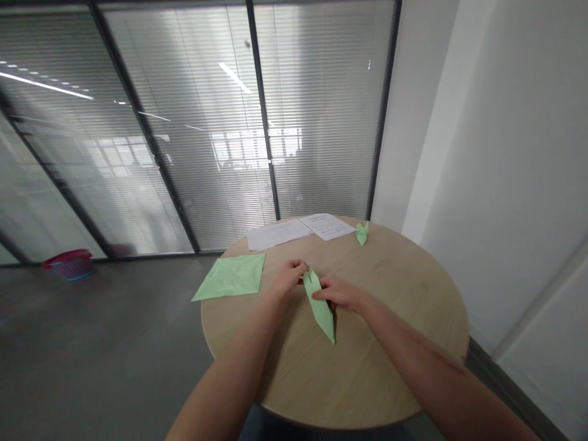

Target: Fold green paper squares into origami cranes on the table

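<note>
A long, narrow folded piece of light green paper [323, 311] lies on the round wooden table [395, 318], pointing toward me. My left hand [288, 277] pinches its far end with curled fingers. My right hand [340, 294] presses on its middle from the right, fingers closed over the fold. A flat, creased green paper square [231, 277] lies at the table's left edge, partly overhanging. A small finished green folded figure [362, 233] stands at the far side.
Two white printed sheets [298, 231] lie at the table's far edge. Glass partitions with blinds stand behind the table. A white wall runs on the right. A red and blue basket [70, 263] sits on the grey floor at left.
</note>
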### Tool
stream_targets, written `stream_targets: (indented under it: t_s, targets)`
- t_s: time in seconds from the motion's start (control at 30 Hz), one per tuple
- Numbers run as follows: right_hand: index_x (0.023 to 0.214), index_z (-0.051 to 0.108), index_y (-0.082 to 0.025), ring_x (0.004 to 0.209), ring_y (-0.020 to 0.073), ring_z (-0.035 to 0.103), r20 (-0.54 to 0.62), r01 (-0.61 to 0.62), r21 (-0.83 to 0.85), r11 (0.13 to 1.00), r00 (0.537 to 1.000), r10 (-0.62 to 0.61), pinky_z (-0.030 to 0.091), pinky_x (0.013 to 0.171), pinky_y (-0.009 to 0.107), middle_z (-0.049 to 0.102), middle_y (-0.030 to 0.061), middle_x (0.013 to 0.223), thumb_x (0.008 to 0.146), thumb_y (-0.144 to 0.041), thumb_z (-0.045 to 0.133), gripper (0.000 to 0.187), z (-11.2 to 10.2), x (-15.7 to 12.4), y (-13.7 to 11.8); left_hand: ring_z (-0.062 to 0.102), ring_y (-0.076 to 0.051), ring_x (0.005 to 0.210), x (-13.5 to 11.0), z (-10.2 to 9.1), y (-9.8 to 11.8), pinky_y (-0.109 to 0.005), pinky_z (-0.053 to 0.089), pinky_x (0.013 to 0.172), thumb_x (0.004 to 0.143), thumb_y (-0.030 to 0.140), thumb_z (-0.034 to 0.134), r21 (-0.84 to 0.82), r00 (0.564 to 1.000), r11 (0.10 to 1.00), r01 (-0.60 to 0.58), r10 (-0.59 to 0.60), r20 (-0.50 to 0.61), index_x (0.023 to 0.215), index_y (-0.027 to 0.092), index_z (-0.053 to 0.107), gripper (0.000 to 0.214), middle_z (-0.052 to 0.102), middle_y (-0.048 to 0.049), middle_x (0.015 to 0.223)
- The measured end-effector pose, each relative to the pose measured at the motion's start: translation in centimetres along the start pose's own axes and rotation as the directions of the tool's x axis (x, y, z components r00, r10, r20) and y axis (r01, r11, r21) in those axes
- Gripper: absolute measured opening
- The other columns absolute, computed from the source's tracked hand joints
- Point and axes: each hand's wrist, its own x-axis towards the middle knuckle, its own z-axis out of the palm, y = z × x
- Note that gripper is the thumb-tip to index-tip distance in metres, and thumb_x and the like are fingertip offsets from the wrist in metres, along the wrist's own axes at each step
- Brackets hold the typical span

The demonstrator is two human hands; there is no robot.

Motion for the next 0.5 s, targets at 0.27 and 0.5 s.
stream_targets:
  t_s: [0.27, 0.5]
  targets:
    - [0.079, 0.063, -0.013, 0.05, 0.009, 0.052, 0.051, -0.01, -0.061, 0.998, 0.999, 0.014, 0.039, 0.044, 0.019, 0.059, -0.0003, 0.065, 0.073, -0.021, 0.062, 0.011, 0.3, -0.5, -1.0, 0.055, -0.014, 0.065, 0.5, -1.1, 0.4, -0.025, 0.048, 0.06, 0.065, 0.035, 0.064, -0.085, 0.975, 0.996, -0.039, 0.02, -0.22, 0.074, 0.016, 0.063, 0.021, 0.057, -0.0009, 0.071]
    - [0.086, 0.062, -0.013, 0.053, 0.0105, 0.056, -0.057, -0.015, 0.043, 0.999, 0.998, 0.018, 0.042, 0.044, 0.019, 0.062, 0.0012, 0.069, 0.074, -0.024, 0.062, 0.016, 0.3, 0.0, -0.5, 0.06, -0.016, 0.07, 0.1, -1.3, 0.7, -0.027, 0.049, 0.061, 0.071, 0.051, 0.067, -0.084, 0.997, 0.996, -0.001, -0.005, -0.08, 0.081, 0.016, 0.064, 0.037, 0.065, -0.006, 0.08]
